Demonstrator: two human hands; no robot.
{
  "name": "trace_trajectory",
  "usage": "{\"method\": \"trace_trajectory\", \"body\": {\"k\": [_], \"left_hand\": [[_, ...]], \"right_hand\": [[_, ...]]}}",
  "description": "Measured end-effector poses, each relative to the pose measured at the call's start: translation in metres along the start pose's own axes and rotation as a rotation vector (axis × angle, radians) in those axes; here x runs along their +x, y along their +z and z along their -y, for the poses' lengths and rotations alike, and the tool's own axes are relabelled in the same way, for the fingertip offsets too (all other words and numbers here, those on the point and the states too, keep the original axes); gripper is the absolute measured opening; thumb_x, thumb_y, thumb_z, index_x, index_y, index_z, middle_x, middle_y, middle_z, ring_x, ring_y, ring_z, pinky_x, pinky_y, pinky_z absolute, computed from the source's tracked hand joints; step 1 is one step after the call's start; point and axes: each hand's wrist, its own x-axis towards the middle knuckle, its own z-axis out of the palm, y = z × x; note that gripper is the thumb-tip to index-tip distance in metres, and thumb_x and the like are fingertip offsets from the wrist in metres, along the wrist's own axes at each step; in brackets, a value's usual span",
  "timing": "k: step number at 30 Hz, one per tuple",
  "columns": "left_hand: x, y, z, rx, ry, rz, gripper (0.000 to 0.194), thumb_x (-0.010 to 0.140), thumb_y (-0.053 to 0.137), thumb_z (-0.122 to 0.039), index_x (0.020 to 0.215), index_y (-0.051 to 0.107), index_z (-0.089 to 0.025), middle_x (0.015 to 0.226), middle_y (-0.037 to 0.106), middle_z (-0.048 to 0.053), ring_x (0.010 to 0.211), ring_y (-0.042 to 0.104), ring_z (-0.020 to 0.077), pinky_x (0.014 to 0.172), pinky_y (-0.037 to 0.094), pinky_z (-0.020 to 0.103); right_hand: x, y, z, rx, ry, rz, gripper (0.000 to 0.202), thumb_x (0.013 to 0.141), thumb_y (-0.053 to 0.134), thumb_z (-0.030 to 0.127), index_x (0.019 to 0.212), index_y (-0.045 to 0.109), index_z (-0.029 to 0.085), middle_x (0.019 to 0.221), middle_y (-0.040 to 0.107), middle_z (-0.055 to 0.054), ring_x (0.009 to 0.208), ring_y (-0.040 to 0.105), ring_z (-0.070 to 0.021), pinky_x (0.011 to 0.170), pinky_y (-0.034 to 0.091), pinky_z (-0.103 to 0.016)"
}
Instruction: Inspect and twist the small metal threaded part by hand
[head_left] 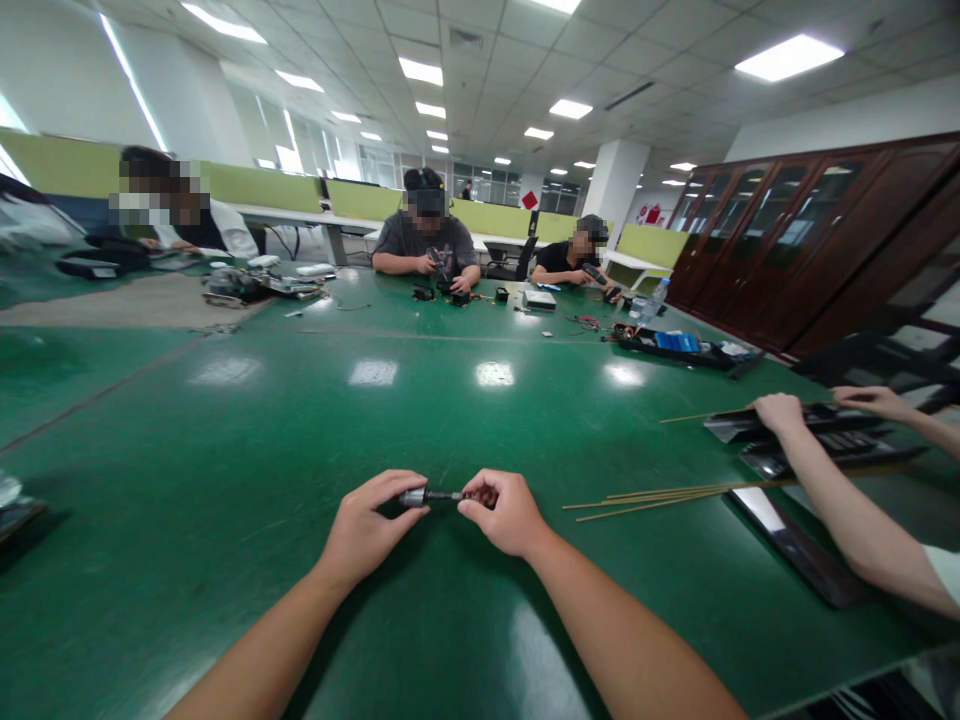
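In from the tabletop's (247, 460) near edge, my left hand (366, 522) pinches a metal cylinder (414, 497); its shaft (442, 496) runs crosswise, seemingly pinched by my right hand (511, 515).

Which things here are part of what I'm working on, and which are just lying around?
In the job:
- silver cylinder, in your left hand
- dark shaft, its far end at your right hand

Apparently just lying around:
- thin yellowish rods, to your right
- long black tray with blue items
- plastic bottle
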Motion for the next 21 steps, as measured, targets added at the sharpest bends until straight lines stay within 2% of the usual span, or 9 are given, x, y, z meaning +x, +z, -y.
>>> {"method": "trace_trajectory", "body": {"k": [16,21], "left_hand": [[0.0012,-0.0006,-0.0015,-0.029,-0.027,-0.003,0.029,0.082,0.075,-0.032,0.111,0.071,-0.028,0.112,0.07,0.005,0.106,0.065,0.0214,0.097,0.051,0.036],[0.0015,-0.0023,-0.0016,-0.064,-0.086,-0.036,0.032,0.078,0.079,-0.035,0.107,0.073,-0.026,0.109,0.071,0.005,0.103,0.065,0.0228,0.097,0.051,0.037]], "right_hand": [[0.0001,0.0004,0.0004,-0.004,-0.001,-0.011,0.01,0.079,0.071,0.026,0.083,0.072,0.017,0.067,0.062,0.0,0.059,0.052,-0.0122,0.056,0.04,-0.023],[0.0005,-0.0029,0.002,0.042,0.007,-0.037,0.013,0.078,0.073,0.03,0.081,0.071,0.017,0.065,0.061,0.0,0.059,0.051,-0.0126,0.056,0.039,-0.023]]}}
